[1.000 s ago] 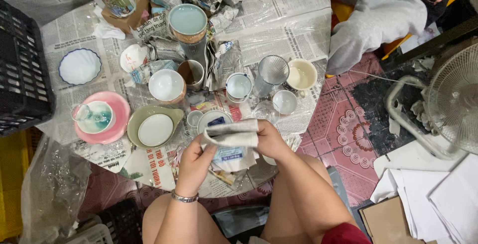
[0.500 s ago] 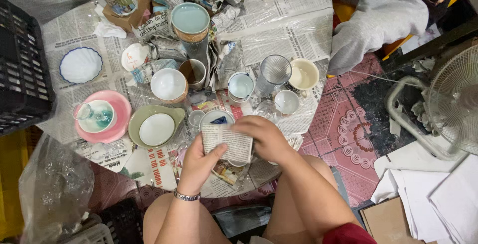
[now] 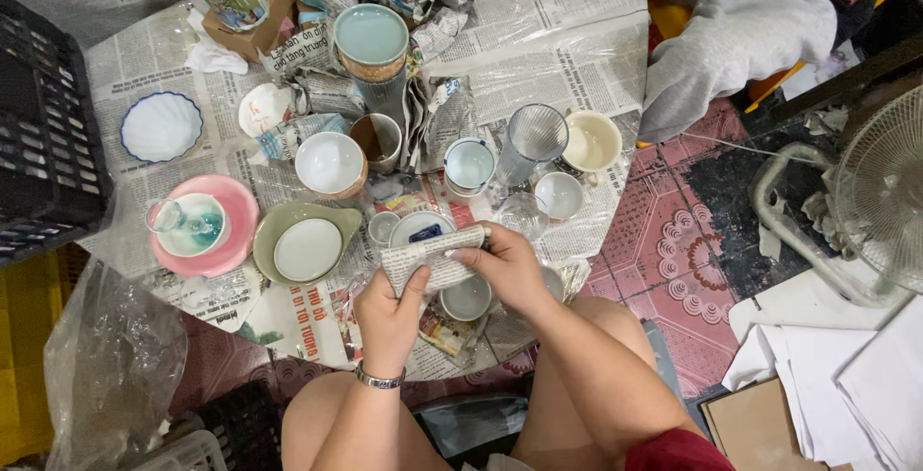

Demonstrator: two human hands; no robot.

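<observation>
Where a second ago the two hands held a pale bundle up flat between them, the bundle now reads as a small newspaper-wrapped item (image 3: 430, 258) turned so that its printed side faces the camera, and both hands have closed further around it. The left hand (image 3: 389, 312) grips its lower left end, thumb laid over the paper, a metal bracelet (image 3: 381, 378) at the wrist; the right hand (image 3: 502, 267) is curled over its right end, fingertips pressing a fold of paper down. Neither hand is spread wide; each is clamped on the wrapped item. What is inside cannot be seen, so the paper now covers it fully, and the wrapping looks close to finished rather than just begun. The wrapped item hangs just above the near edge of the round worktop (image 3: 577, 58), which is spread with newspaper. Directly beneath it sits a small pale bowl (image 3: 467, 296), and just behind it a small white dish with a blue mark (image 3: 421, 229). To the left of the wrapped item stands a green bowl holding a white saucer (image 3: 306, 243), farther left a pink plate with a cup (image 3: 204, 225). Behind it are a ribbed glass (image 3: 532, 139) and a cream mug (image 3: 590, 141), unwrapped.
</observation>
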